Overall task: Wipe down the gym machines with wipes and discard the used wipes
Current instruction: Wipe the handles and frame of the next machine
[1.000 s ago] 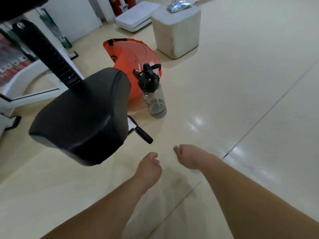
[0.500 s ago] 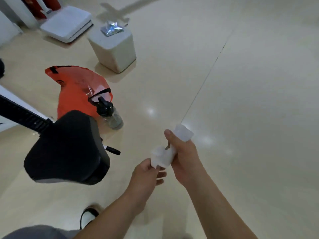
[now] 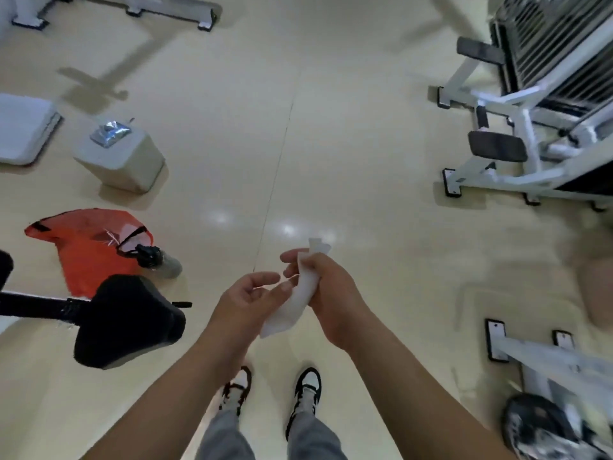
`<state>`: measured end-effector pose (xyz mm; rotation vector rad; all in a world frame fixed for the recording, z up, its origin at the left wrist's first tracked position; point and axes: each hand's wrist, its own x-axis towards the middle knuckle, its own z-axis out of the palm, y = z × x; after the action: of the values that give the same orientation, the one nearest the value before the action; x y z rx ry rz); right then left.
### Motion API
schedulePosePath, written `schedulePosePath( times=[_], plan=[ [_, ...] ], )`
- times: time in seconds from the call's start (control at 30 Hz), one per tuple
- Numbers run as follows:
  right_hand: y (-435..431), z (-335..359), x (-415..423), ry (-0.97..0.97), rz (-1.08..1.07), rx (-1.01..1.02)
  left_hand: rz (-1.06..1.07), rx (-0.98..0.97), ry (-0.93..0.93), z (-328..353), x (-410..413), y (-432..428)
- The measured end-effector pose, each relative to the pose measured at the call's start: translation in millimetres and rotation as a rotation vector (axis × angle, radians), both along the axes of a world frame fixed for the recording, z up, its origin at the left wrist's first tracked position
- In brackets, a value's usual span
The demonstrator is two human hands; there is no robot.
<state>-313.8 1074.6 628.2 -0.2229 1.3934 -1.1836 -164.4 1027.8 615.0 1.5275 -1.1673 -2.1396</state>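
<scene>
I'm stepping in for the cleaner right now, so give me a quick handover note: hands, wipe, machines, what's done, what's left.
The right hand grips the white wipe, bunched lengthwise.
The left hand is open beside it, fingertips near the wipe.
A black seat pad is at left, a white machine at right, and a foil wipe pack on the pale block.
Done: a wipe is out.
Left: wiping, then discarding. Which machines are already clean cannot be told.
</scene>
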Motion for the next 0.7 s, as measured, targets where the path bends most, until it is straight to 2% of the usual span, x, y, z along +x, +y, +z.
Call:
schedulePosePath(
  times=[0.07,0.17,0.43,0.57,0.7],
  plan=[
    [26.7,23.5,-3.0,0.071,-0.021,0.036,-0.119,0.0,0.024,20.4,-7.4,20.8],
    [73.6,46.0,-3.6,0.079,-0.125,0.063,-0.287,-0.016,0.065,37.2,-16.8,55.7],
    [240.0,67.3,13.0,-0.052,-0.691,0.041,-0.829,-0.144,0.234,67.7,-50.5,160.9],
    [344.3,87.3,20.4,0.005,-0.924,0.049,-1.158,-0.132,0.281,87.5,-78.2,245.4],
    [453.9,97.2,38.5,0.067,-1.142,0.067,-1.372,-0.176,0.319,100.4,-98.1,355.2]
  ],
)
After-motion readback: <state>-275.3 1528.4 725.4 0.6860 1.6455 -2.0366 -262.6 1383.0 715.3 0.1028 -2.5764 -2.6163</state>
